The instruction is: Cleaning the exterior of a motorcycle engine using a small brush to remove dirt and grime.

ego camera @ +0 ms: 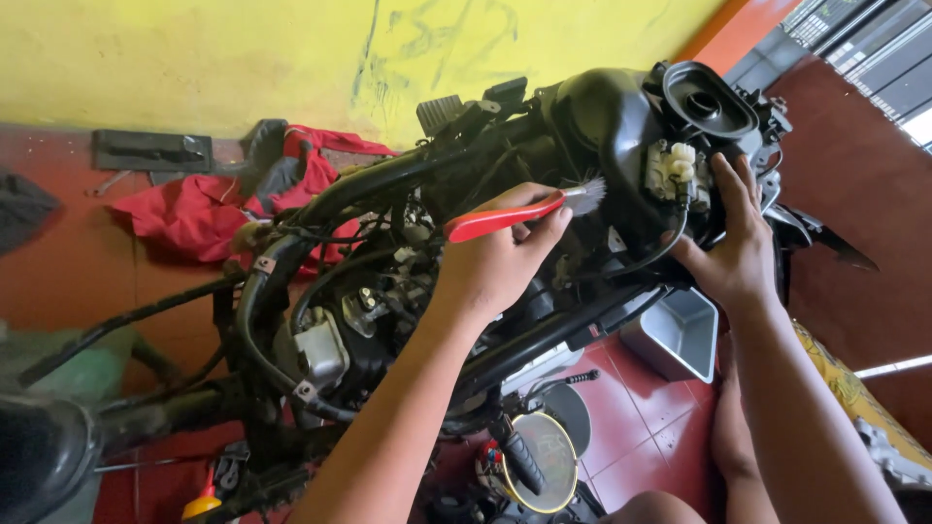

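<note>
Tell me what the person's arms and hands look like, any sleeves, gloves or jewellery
Both forearms are bare, with no sleeves in view. The left hand and right hand wear no gloves, and no rings, watch or bracelets show. Fingernails are short and plain.

A scuffed yellow wall meets a red tiled floor, with a red cloth lying there.
</note>
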